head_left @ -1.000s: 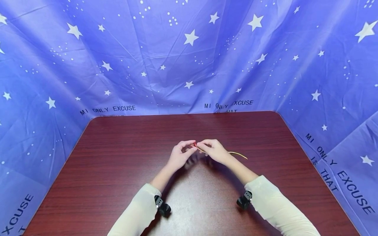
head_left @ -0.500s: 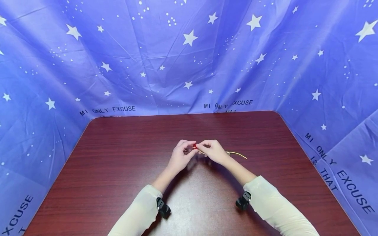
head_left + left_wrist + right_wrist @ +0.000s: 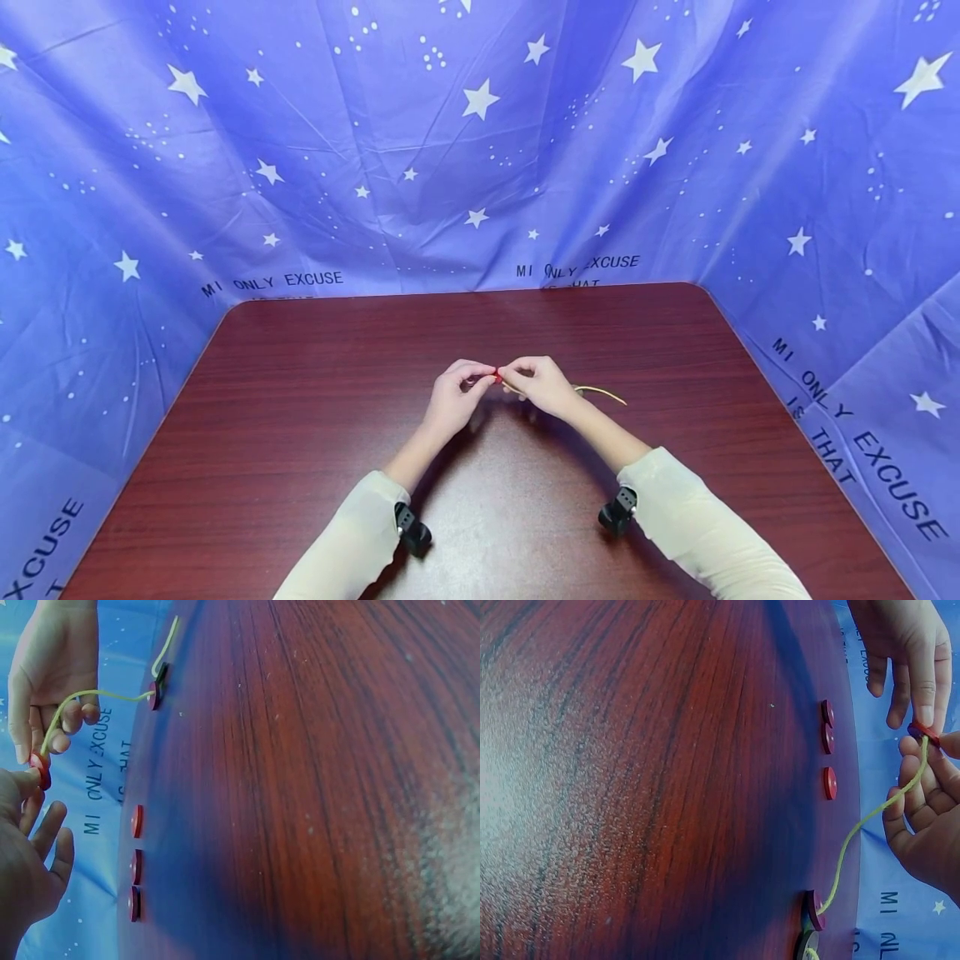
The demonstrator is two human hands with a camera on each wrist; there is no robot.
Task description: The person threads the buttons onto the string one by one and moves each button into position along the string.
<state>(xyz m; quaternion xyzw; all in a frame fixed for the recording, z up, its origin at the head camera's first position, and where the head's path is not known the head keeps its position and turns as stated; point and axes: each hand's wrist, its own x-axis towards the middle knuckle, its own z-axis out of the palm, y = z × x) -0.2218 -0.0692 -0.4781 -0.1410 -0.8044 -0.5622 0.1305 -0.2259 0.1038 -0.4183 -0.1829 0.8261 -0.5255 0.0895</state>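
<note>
My left hand (image 3: 452,398) pinches a small flat red button (image 3: 41,771) between thumb and fingertips, its other fingers spread loosely. From the opposite side my right hand (image 3: 547,386) brings thumb and index finger together at the edge of the same button, remaining fingers loosely bent. A yellow cord (image 3: 855,825) runs from the held button's face, past my right hand, down to another red button (image 3: 815,911) on the table. Beside that one stands a dark button (image 3: 808,945), also on the cord. The cord's tail (image 3: 603,392) lies to the right of my hand.
Three loose red buttons, including one (image 3: 830,783) set apart from an adjacent pair (image 3: 827,726), sit on the dark red wooden table (image 3: 300,375). Blue star-printed cloth (image 3: 420,125) hangs behind and at both sides.
The red button has turned between my fingertips, showing broader half a second ago and narrower now. My left fingers shifted slightly around it; my right hand and the cord's tail barely moved.
</note>
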